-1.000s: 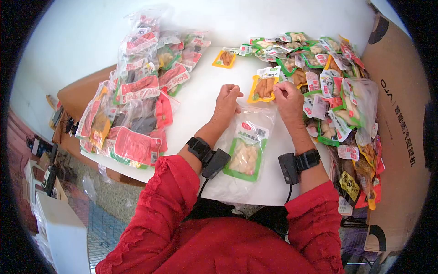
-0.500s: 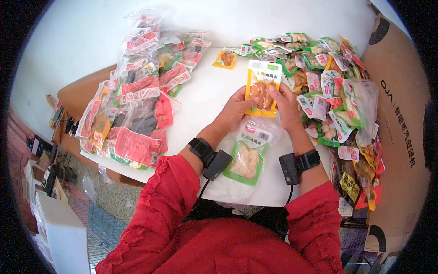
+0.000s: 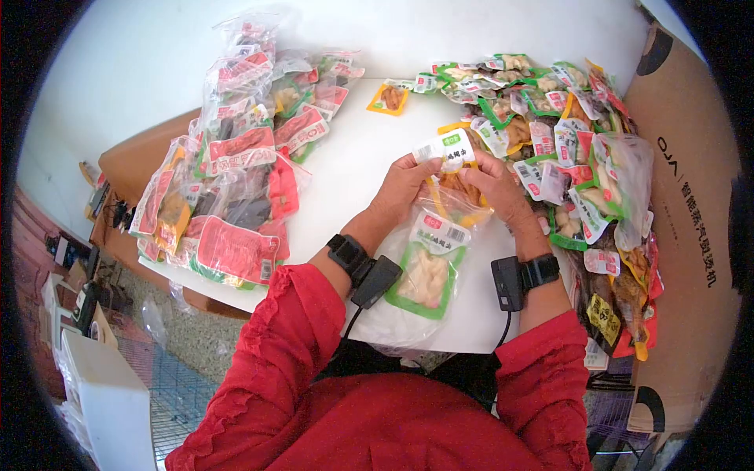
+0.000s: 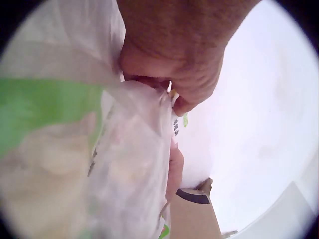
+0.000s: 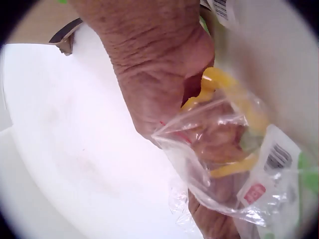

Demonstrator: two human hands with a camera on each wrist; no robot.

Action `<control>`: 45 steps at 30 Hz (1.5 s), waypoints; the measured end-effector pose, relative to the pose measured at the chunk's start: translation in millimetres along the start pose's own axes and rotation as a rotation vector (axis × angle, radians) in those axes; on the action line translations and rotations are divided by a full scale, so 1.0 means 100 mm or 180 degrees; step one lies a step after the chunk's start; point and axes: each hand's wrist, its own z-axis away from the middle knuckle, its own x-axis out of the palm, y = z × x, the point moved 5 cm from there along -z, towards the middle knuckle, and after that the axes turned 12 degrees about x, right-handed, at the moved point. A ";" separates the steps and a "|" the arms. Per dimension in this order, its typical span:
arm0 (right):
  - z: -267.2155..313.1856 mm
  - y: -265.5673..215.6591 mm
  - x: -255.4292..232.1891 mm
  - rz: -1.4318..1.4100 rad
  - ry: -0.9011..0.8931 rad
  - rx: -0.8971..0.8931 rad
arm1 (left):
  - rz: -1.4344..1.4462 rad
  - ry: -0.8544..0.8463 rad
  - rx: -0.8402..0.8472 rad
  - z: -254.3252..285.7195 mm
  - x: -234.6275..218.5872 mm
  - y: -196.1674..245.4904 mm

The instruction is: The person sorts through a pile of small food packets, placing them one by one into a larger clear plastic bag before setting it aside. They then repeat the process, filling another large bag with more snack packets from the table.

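Both hands meet over the front middle of the table. In the head view my left hand [image 3: 397, 188] pinches the white label end of a yellow-edged food packet [image 3: 453, 153] with brown pieces inside. From the other side my right hand [image 3: 503, 190] grips the same packet, thumb across its front. Its lower part lies behind clear film at the mouth of a plastic bag [image 5: 199, 191], seen in the right wrist view. A green-edged packet of pale pieces [image 3: 424, 275] lies inside that bag. The left wrist view has the bag [image 4: 134, 149] hanging below the left hand [image 4: 179, 59].
Bagged red-and-white packets [image 3: 239, 247] are heaped on the left of the table [image 3: 338, 188]. Many green- and yellow-edged packets [image 3: 542, 137] pile up at the right, beside a tall cardboard box [image 3: 683, 235]. One small yellow-edged packet [image 3: 389, 98] lies alone at the back.
The yellow-edged packet was lifted from near the pile into both hands, held upright, then tilted and lowered to the bag's mouth. The left hand moved from beside it to pinching its label end.
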 end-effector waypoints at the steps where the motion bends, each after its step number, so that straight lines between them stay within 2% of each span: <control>1: 0.00 0.01 0.01 0.0013 -0.0006 -0.0017 | 0.0000 0.0005 -0.0005 -0.02 -0.04 -0.02; 2: 0.01 -0.01 0.01 0.0013 -0.0010 -0.0012 | -0.0173 -0.0085 -0.0038 -0.05 -0.08 -0.04; 4: 0.04 0.02 -0.01 0.0125 -0.0090 0.0575 | -0.0342 -0.0169 -0.0070 -0.09 -0.16 -0.10; 7: 0.02 0.03 0.01 0.0054 -0.0086 0.0254 | -0.0421 -0.0319 -0.0096 -0.08 -0.14 -0.12; 9: 0.01 0.05 0.01 0.0073 -0.0151 0.0350 | -0.0073 -0.0244 -0.0076 -0.07 -0.08 -0.12; 14: 0.02 0.01 0.06 0.0274 -0.0209 0.0303 | -0.0101 -0.0332 0.0030 -0.08 -0.08 -0.14; 17: 0.00 0.07 0.06 0.0187 -0.0196 0.0492 | -0.0130 -0.0322 0.0035 -0.08 -0.08 -0.14; 19: -0.01 0.05 0.07 -0.0465 -0.0139 0.0242 | -0.0100 -0.0296 0.0015 -0.06 -0.07 -0.12; 23: -0.05 0.12 0.01 -0.0278 -0.0056 0.0222 | 0.0017 -0.0359 0.0001 -0.05 -0.04 -0.10; 29: -0.05 0.19 -0.05 -0.0818 0.0065 0.0505 | 0.0127 -0.0463 -0.0080 -0.05 -0.03 -0.12; 31: -0.03 0.16 0.00 -0.1494 -0.0156 0.0619 | 0.0127 -0.0474 -0.0064 -0.06 -0.03 -0.12; 45: -0.07 0.24 -0.05 -0.1427 -0.0163 0.0589 | 0.0202 -0.0603 -0.0059 -0.06 -0.03 -0.11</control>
